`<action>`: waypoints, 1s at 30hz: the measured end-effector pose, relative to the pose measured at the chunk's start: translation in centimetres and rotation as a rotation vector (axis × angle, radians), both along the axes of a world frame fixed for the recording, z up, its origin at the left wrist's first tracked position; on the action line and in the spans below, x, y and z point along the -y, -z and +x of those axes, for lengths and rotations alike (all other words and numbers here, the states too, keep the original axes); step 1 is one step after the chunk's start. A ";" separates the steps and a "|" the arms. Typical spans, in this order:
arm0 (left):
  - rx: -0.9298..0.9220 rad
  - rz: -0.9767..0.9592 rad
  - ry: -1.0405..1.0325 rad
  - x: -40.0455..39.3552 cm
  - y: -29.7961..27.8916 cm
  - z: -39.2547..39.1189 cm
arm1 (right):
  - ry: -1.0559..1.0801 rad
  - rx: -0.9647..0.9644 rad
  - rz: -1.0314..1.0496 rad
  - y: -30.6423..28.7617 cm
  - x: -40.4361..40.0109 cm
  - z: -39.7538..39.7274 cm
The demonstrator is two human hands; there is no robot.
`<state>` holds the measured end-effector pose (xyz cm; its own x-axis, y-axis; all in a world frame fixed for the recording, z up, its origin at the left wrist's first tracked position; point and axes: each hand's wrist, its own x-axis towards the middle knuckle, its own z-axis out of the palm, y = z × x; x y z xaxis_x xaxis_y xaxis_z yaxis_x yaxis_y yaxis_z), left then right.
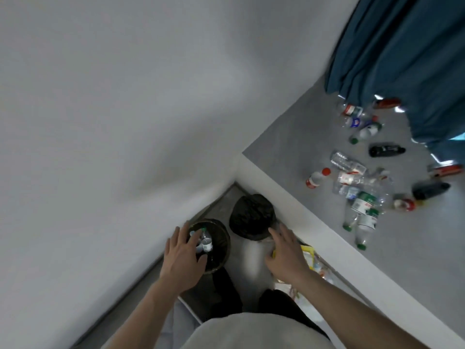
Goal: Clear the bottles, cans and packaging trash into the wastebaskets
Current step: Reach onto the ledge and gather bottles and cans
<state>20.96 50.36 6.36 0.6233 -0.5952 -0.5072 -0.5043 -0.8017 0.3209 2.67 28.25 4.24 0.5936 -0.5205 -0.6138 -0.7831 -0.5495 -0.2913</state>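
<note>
Both hands spread, left hand (182,250) above the near wastebasket (221,244), right hand (286,250) empty; reach next for desk (314,137) bottles (362,197).

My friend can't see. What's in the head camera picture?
Two open hands reach down: the left hand over a wastebasket holding bottles, the right hand beside a black-bagged wastebasket. More bottles and cans litter a grey surface to the right, near a blue curtain.
</note>
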 end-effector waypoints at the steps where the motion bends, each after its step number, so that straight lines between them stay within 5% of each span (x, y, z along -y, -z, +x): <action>1: 0.022 -0.004 0.026 0.6 -1.1 -0.1 | 0.026 0.019 -0.003 -0.7 0.2 -1.0; 30: 0.169 -0.117 0.655 24.9 -12.0 -22.1 | 0.553 0.148 -0.156 -11.8 12.5 -34.4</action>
<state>-1.16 25.45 18.35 0.1815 -0.9213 -0.3440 -0.9240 -0.2795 0.2611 -31.69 15.77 16.08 0.2822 -0.8545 -0.4362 -0.9225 -0.1169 -0.3678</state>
